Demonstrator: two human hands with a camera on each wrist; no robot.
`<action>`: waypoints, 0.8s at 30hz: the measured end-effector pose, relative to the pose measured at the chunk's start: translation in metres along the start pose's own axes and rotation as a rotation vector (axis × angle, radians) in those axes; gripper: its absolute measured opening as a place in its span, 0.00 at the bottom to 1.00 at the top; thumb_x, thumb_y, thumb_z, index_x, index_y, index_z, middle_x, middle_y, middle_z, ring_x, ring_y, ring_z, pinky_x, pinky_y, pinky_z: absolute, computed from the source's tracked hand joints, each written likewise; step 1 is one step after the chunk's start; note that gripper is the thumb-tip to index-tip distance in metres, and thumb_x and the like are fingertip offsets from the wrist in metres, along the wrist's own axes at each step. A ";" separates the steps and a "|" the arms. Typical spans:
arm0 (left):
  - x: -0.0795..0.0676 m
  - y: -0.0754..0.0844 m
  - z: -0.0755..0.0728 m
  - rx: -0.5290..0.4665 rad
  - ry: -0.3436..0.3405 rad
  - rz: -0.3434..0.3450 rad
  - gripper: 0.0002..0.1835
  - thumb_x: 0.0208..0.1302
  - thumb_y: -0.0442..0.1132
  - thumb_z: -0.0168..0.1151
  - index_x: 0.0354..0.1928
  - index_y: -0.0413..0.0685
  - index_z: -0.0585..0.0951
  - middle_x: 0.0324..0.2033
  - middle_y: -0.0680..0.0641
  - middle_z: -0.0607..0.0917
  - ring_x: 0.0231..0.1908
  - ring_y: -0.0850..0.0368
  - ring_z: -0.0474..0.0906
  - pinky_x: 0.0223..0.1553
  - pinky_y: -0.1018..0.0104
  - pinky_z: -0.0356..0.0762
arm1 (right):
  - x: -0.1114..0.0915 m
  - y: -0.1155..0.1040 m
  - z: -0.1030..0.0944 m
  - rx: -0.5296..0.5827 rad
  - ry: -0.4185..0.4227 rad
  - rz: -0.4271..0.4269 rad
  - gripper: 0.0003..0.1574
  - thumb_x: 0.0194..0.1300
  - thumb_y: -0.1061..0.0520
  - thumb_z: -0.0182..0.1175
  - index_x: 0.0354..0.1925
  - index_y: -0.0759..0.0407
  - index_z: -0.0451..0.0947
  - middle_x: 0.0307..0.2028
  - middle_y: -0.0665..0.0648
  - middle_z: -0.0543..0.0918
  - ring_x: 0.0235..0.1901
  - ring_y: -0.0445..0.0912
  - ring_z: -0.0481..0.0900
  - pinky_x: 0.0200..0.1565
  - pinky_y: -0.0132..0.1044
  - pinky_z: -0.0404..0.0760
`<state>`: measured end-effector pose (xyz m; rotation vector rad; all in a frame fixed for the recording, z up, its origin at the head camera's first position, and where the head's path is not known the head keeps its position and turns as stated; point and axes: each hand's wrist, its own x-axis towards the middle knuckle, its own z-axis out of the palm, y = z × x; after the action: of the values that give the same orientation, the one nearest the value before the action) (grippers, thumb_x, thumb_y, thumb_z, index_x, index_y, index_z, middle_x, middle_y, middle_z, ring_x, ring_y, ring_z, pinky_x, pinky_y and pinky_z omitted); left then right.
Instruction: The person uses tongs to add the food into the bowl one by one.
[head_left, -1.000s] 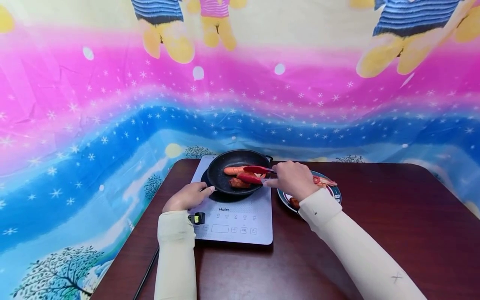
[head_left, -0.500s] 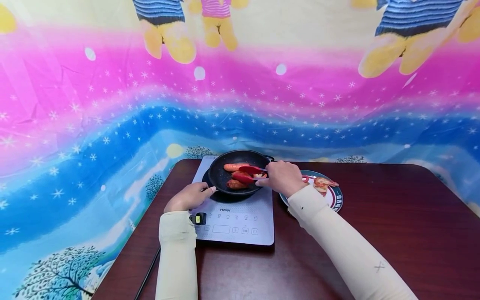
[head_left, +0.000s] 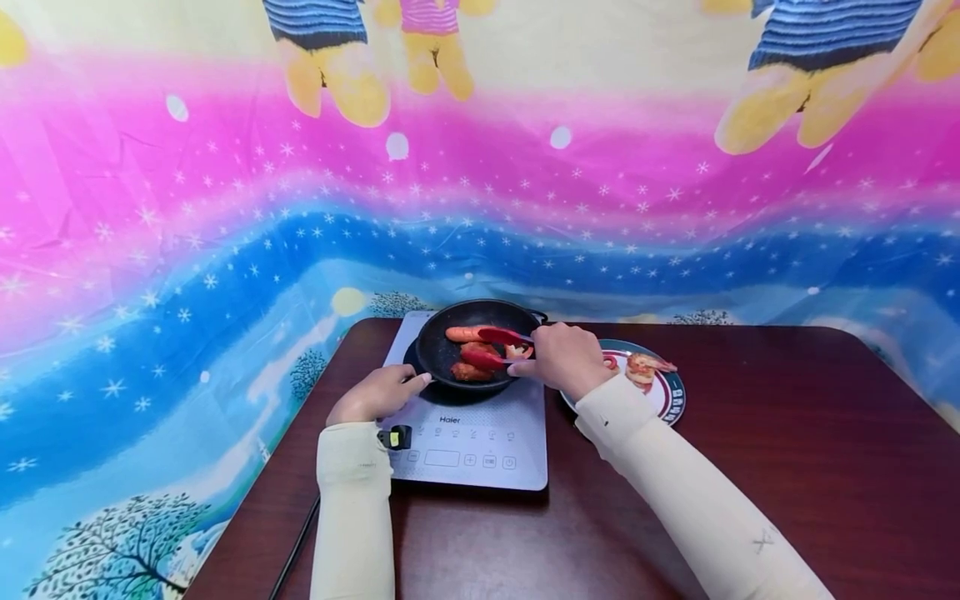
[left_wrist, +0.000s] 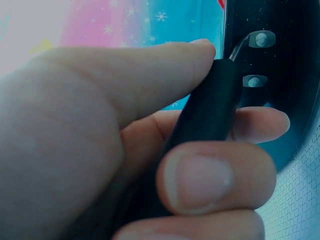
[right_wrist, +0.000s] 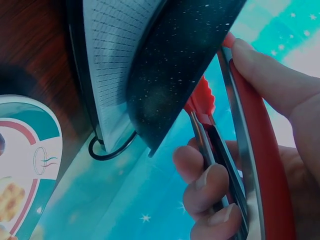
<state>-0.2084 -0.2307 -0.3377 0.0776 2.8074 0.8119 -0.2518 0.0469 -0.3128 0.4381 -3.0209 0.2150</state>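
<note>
My left hand grips the black handle of the frying pan, with the thumb along the handle in the left wrist view. My right hand holds red-tipped metal tongs, thumb on one arm and fingers curled round the other. Their tips reach over the pan and stand apart, with a browned piece of food showing between them. A second browned piece lies just below the lower tip. Near the upper tip lies an orange-red scored sausage. In the right wrist view the pan wall hides the food.
Under the pan is a white induction cooker, its cord running down the left side. A patterned plate with a shrimp-like piece stands to the right, partly behind my right hand and sleeve. Brown table extends rightward; a printed cloth hangs behind.
My right hand has moved left with the tongs, and their tips sit further left over the pan. Two browned pieces now show apart in it. My left hand stays on the handle.
</note>
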 end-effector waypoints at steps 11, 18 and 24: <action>0.000 0.001 0.001 0.000 0.003 -0.005 0.21 0.74 0.53 0.48 0.40 0.41 0.77 0.21 0.46 0.71 0.21 0.53 0.68 0.23 0.59 0.69 | -0.018 0.006 -0.007 0.065 0.029 -0.024 0.39 0.49 0.26 0.66 0.43 0.56 0.82 0.23 0.52 0.78 0.22 0.49 0.74 0.23 0.44 0.73; 0.001 0.002 0.001 0.012 -0.005 -0.007 0.22 0.74 0.54 0.47 0.40 0.41 0.77 0.22 0.46 0.70 0.21 0.52 0.68 0.25 0.59 0.68 | -0.038 0.025 -0.011 0.126 0.041 0.007 0.49 0.49 0.24 0.64 0.58 0.55 0.78 0.39 0.58 0.84 0.30 0.50 0.79 0.27 0.46 0.77; 0.001 0.000 -0.001 0.021 -0.009 -0.006 0.22 0.74 0.54 0.47 0.40 0.40 0.77 0.23 0.45 0.70 0.23 0.52 0.69 0.26 0.59 0.68 | -0.056 0.041 -0.012 0.141 0.079 0.021 0.52 0.49 0.22 0.63 0.62 0.53 0.75 0.27 0.53 0.80 0.33 0.49 0.78 0.31 0.47 0.76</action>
<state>-0.2094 -0.2317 -0.3369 0.0756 2.8062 0.7786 -0.2094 0.1030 -0.3121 0.3978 -2.9452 0.4388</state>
